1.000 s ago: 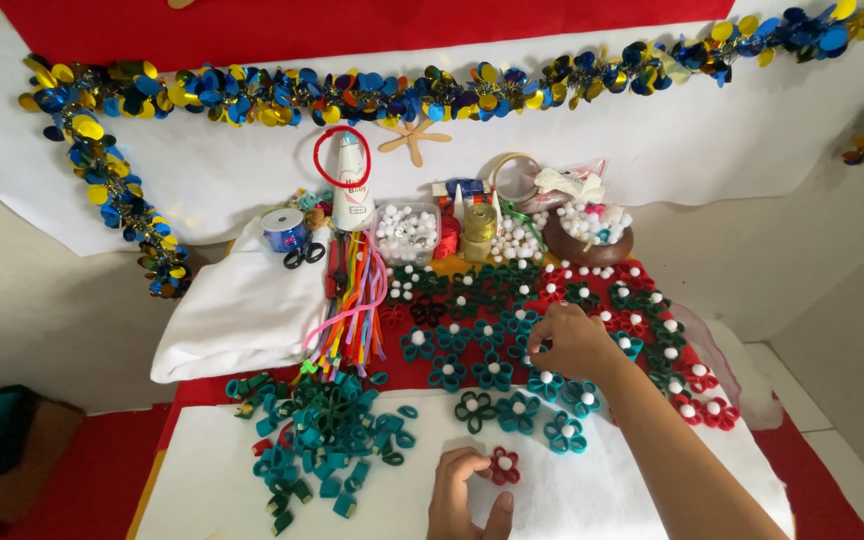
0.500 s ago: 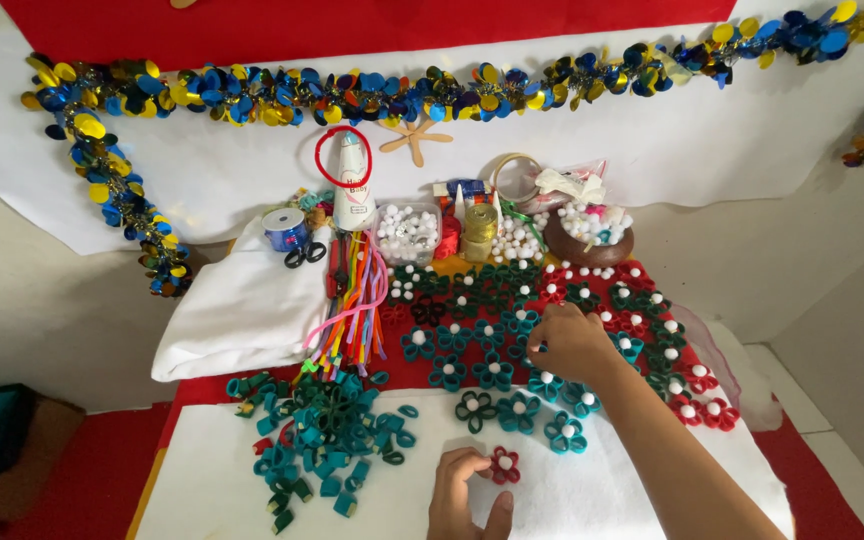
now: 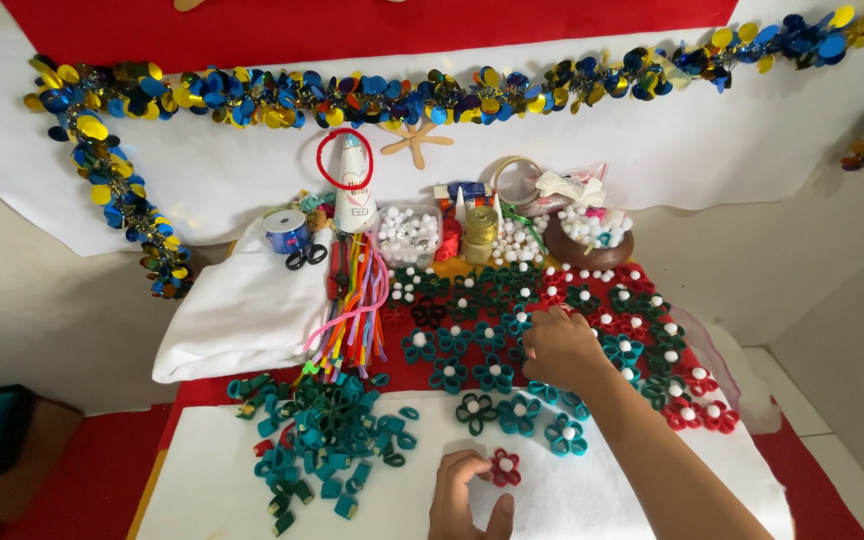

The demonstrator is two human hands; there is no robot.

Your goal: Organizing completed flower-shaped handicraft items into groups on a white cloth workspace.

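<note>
A small red paper flower (image 3: 504,467) with a white pompom centre is pinched by the left hand (image 3: 464,497) on the white sheet (image 3: 592,500), low centre. The right hand (image 3: 559,346) is laid, fingers curled, on teal flowers (image 3: 472,360) further back; whether one is gripped cannot be told. Risk, as judged: neighbouring flowers could be swept askew by the forearm, or the petals crushed by a hard pinch. A pile of loose teal loops (image 3: 327,440) is seen just to the left.
</note>
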